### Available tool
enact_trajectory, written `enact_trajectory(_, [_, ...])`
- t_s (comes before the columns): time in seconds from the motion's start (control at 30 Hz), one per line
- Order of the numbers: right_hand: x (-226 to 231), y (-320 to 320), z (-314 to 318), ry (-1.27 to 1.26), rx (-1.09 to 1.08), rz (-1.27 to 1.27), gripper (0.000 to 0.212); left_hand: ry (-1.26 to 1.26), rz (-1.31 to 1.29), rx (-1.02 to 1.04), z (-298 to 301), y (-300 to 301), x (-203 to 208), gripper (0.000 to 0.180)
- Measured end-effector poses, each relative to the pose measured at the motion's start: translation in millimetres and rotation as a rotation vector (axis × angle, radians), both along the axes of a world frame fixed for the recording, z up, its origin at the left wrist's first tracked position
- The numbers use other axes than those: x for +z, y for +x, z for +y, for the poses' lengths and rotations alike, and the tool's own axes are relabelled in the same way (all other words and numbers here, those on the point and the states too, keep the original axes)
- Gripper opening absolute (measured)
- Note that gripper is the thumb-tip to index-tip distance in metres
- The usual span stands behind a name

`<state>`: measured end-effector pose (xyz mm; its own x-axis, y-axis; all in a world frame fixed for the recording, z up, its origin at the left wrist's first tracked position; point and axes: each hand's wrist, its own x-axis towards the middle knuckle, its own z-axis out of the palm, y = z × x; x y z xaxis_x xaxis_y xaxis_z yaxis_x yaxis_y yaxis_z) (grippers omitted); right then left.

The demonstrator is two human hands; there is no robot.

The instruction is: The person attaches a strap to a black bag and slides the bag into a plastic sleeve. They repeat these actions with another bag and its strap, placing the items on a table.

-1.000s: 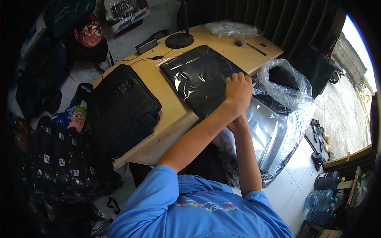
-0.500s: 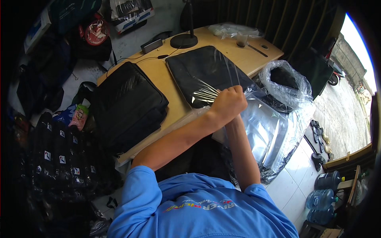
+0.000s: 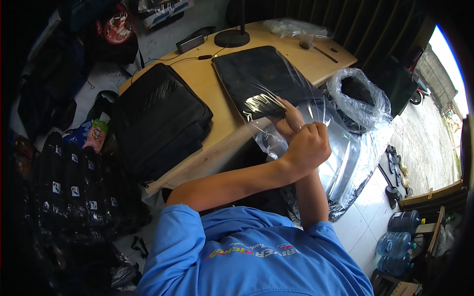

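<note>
A flat black fabric case (image 3: 261, 71) lies on the wooden table, inside a clear plastic bag (image 3: 259, 102) that shines and wrinkles at its near end. My left arm crosses over my right. My left hand (image 3: 310, 147) is closed in a fist on the bag's loose plastic, drawn tight to the right of the case. Just behind it, my right hand (image 3: 289, 121) has its fingers bent at the near edge of the case, gripping the plastic there; the left hand and arm partly hide it. A larger black bag (image 3: 160, 118) lies to the left on the table.
Clear plastic sleeves (image 3: 335, 148) are stacked right of the table, beside an open plastic sack (image 3: 360, 101). A lamp base (image 3: 232, 38), a small black box (image 3: 190, 44) and a cup (image 3: 306, 40) stand at the back. Water jugs (image 3: 396, 244) stand at lower right.
My left fist has moved right and slightly nearer, stretching the plastic. My right hand, mostly hidden before, now shows at the case's near edge. The view has shifted slightly.
</note>
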<state>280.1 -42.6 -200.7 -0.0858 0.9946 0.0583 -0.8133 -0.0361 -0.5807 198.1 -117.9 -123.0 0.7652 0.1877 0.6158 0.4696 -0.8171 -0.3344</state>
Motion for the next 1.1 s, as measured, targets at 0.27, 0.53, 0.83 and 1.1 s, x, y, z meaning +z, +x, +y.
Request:
enact_trajectory(0.27, [-18, 11, -1, 0.022, -0.068, 0.079, 0.03, -0.108, -0.191, 0.183, 0, -65, -7, 0.037])
enact_trajectory(0.53, [2, -26, 10, -0.309, -0.401, 0.24, 0.031, -0.691, -0.233, 0.128, -24, -114, -49, 0.043])
enact_trajectory(0.83, [-9, -21, 19, -0.528, -0.377, 0.406, 0.041, -0.5, -0.509, 0.15, 11, -120, -54, 0.023])
enact_trajectory(1.1, [-12, -31, 20, -0.202, -0.355, 0.342, 0.034, -0.567, -0.54, -0.001, -8, -120, -72, 0.032])
